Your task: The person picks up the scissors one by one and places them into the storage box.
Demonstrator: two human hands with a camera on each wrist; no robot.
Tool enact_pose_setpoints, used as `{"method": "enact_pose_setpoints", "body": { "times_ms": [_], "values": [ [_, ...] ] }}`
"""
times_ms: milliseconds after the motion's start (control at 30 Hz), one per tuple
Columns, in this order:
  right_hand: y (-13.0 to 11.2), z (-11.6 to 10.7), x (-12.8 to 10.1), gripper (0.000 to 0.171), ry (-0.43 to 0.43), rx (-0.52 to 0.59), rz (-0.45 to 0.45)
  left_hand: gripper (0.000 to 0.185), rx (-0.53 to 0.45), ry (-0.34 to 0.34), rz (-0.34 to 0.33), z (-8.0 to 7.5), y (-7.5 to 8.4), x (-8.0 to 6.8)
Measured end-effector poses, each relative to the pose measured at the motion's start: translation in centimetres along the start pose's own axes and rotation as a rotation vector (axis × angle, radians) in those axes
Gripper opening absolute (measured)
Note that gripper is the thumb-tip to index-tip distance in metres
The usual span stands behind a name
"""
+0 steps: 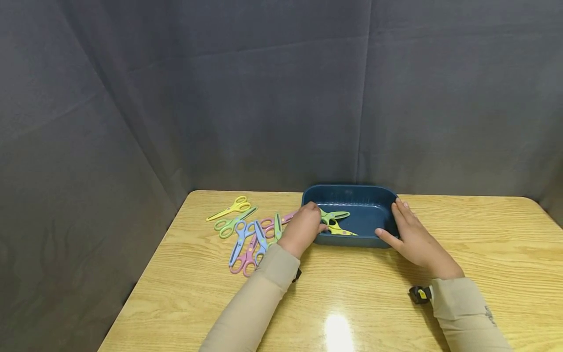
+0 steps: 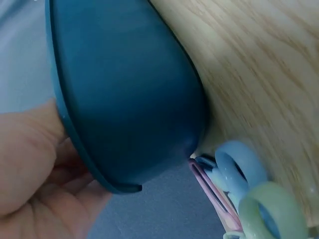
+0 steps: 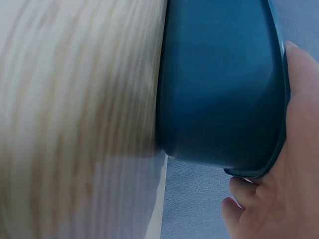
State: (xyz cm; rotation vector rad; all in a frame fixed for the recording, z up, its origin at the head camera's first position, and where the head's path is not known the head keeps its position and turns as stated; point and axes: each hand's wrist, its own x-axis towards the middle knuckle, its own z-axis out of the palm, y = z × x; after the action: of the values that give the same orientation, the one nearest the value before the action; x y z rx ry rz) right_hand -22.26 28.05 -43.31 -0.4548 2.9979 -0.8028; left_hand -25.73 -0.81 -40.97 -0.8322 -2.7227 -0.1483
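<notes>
A dark blue rectangular tray (image 1: 352, 243) stands near the table's back edge. My left hand (image 1: 302, 226) reaches over its left end with bent fingers; in the left wrist view that hand (image 2: 45, 169) is at the rim. Green scissors (image 1: 336, 215) and yellow scissors (image 1: 340, 230) lie in the tray by its fingertips, their handles partly hidden; I cannot tell whether it grips either pair. My right hand (image 1: 415, 239) rests against the tray's right end, fingers extended along the side and thumb at the front rim. The right wrist view shows this hand (image 3: 284, 174) touching the rim.
Left of the tray lies a loose pile of scissors: yellow scissors (image 1: 228, 209), green scissors (image 1: 235, 224), blue scissors (image 1: 240, 242), pink scissors (image 1: 248, 256) and others, some overlapping. A grey curtain (image 1: 281, 98) hangs behind the wooden table (image 1: 352, 293) and along its left side.
</notes>
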Motion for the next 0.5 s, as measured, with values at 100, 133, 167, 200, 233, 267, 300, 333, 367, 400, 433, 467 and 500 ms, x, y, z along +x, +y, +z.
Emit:
{"method": "enact_pose_setpoints", "body": {
  "times_ms": [100,133,167,200,233,267,300,333,367,400,433,467,500],
  "values": [
    [-0.02,0.00,0.01,0.097,0.000,0.004,-0.001,0.028,-0.012,-0.042,-0.032,0.12,0.22,0.41],
    [-0.03,0.01,0.04,0.097,-0.002,0.005,0.000,0.027,-0.016,-0.059,-0.044,0.15,0.29,0.53],
    [-0.03,0.01,0.05,0.097,-0.004,0.006,0.001,0.026,-0.020,-0.071,-0.056,0.17,0.36,0.63],
    [-0.02,0.02,0.08,0.097,-0.003,0.004,0.002,0.026,-0.023,-0.082,-0.070,0.21,0.42,0.72],
    [-0.01,0.02,0.10,0.097,-0.003,0.003,0.003,0.026,-0.022,-0.092,-0.081,0.21,0.49,0.80],
    [-0.02,0.01,0.12,0.097,-0.004,0.003,0.003,0.026,-0.026,-0.101,-0.094,0.18,0.56,0.84],
    [-0.02,-0.01,0.12,0.097,-0.005,0.002,0.005,0.027,-0.030,-0.111,-0.107,0.15,0.64,0.89],
    [-0.02,-0.02,0.12,0.097,-0.006,0.003,0.006,0.027,-0.037,-0.118,-0.121,0.11,0.71,0.91],
    [-0.02,-0.03,0.10,0.097,-0.005,0.002,0.008,0.028,-0.043,-0.123,-0.134,0.09,0.78,0.94],
    [-0.02,-0.04,0.10,0.097,-0.004,0.002,0.008,0.027,-0.053,-0.126,-0.147,0.07,0.84,0.96],
    [-0.01,-0.04,0.09,0.097,-0.005,0.005,0.010,0.027,-0.062,-0.131,-0.158,0.01,0.90,0.97],
    [-0.02,-0.04,0.07,0.097,-0.005,0.006,0.010,0.026,-0.068,-0.139,-0.168,-0.06,0.97,0.98],
    [-0.02,-0.05,0.05,0.097,-0.005,0.008,0.011,0.025,-0.069,-0.142,-0.171,-0.08,1.02,1.01]
  ]
}}
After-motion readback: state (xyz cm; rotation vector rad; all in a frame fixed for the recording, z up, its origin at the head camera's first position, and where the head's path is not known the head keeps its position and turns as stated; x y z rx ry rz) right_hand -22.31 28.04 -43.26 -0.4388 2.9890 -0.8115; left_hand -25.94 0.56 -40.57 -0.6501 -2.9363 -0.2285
